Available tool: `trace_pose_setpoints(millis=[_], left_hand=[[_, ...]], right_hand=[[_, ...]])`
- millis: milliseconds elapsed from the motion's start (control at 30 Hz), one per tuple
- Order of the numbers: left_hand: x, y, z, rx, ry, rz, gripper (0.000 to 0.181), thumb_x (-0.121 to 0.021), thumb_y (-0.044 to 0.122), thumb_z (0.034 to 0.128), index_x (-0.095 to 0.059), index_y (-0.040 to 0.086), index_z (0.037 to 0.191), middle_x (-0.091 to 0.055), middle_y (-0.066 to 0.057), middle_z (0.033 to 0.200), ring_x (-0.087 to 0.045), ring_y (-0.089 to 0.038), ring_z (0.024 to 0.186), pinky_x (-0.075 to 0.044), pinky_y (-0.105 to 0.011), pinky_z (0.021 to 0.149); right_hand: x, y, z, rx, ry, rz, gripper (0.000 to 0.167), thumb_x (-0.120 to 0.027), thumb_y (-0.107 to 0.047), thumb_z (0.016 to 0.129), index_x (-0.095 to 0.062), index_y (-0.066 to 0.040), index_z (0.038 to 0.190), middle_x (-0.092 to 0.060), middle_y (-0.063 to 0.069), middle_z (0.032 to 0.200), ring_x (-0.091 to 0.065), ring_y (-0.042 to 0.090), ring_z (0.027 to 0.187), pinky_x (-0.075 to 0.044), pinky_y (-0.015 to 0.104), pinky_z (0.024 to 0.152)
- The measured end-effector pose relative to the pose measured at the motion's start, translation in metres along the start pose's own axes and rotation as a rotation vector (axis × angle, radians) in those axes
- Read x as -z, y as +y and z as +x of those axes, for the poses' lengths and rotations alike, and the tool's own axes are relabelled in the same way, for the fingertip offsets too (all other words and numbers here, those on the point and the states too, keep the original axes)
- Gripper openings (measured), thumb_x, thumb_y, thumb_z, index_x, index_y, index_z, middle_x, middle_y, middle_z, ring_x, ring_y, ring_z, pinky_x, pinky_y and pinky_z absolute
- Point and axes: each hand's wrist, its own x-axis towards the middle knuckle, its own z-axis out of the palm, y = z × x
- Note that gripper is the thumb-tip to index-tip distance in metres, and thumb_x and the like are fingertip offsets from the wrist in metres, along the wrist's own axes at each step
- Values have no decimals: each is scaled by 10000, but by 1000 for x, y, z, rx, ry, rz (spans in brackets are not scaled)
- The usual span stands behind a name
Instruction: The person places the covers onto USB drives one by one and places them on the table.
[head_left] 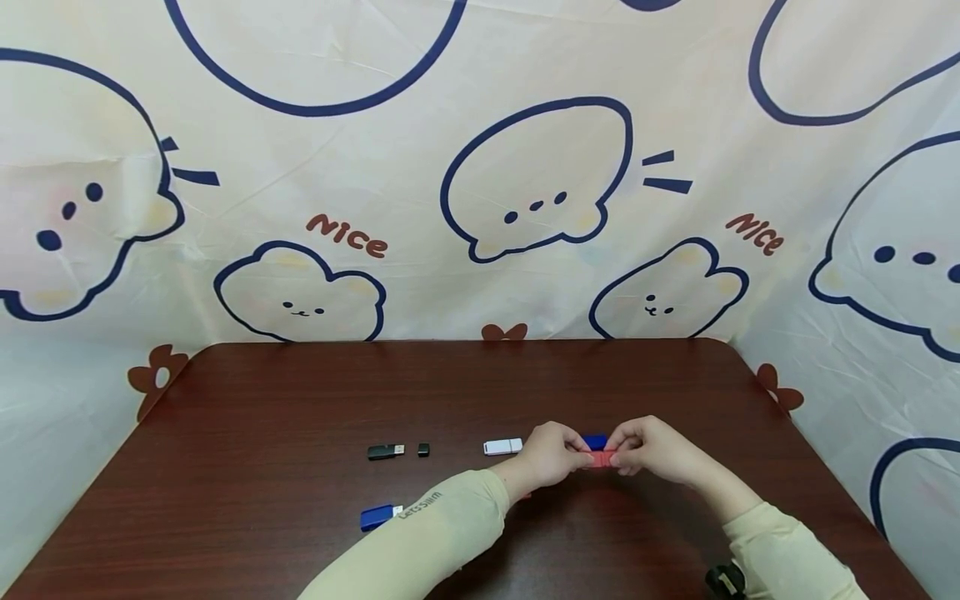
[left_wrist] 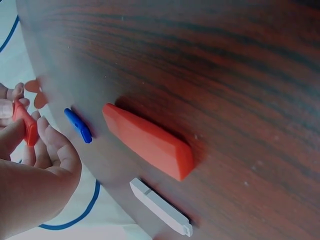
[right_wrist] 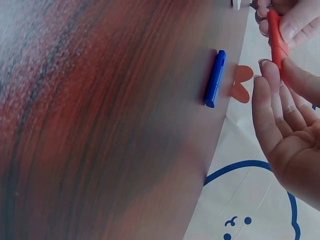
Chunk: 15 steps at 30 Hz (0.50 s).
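Note:
Both hands pinch a red USB stick (head_left: 602,459) between thumbs and fingers, raised over the table. My left hand (head_left: 553,454) has one end and my right hand (head_left: 660,450) the other. The stick's seam shows in the right wrist view; whether a cap is parted from it I cannot tell. A blue USB stick (head_left: 595,442) lies just behind the hands. Left of them is a white USB stick (head_left: 502,447). Another red USB stick (left_wrist: 147,140) lies on the table, mostly hidden by the left arm in the head view.
Farther left on the brown table (head_left: 285,400) lie a black USB stick (head_left: 386,452) with its plug bare and a small black cap (head_left: 423,450). A second blue USB stick (head_left: 377,517), plug showing, sits by the left sleeve. A printed cloth (head_left: 405,167) hangs behind the table.

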Motion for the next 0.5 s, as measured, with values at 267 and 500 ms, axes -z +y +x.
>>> trace_pose_setpoints(millis=[267,500], left_hand=[[-1,0,0,-10,5,11,98,-698,115,819,-726,22,810,-663,-70,656,-470,-23,530,-384,-171,489],[0,3,1,-25,19,42,89,-709,115,811,-730,31,795,-641,-26,617,-455,-19,518,-376,-167,476]], right_hand=[[-1,0,0,-6,6,0,153,-652,-45,843,-638,86,920,-665,216,792,-649,274,689,-557,321,630],[0,0,0,11,23,-6,152,-658,-36,835,-646,97,910,-666,221,788,-652,285,688,-558,303,632]])
